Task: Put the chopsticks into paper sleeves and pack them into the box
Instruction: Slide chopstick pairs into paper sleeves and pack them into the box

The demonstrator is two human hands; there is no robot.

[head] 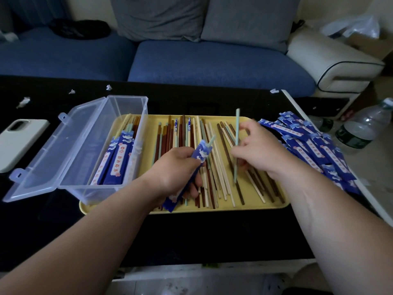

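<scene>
My left hand (178, 167) grips a blue paper sleeve (201, 153) over the yellow tray (274, 204), and a pale green chopstick tip pokes out of the sleeve's top. My right hand (259, 145) pinches a second pale green chopstick (237, 124), held nearly upright above the loose chopsticks (212, 177) spread across the tray. The clear plastic box (85, 184) stands open at the tray's left end, with several sleeved pairs (116, 160) inside. A heap of empty blue sleeves (314, 150) lies to the right of the tray.
A white phone (19, 141) lies face down at the left of the black table. Small paper scraps (23, 102) dot the table's far edge. Plastic water bottles (365, 126) stand on the floor at the right. A blue sofa (191, 60) is behind the table.
</scene>
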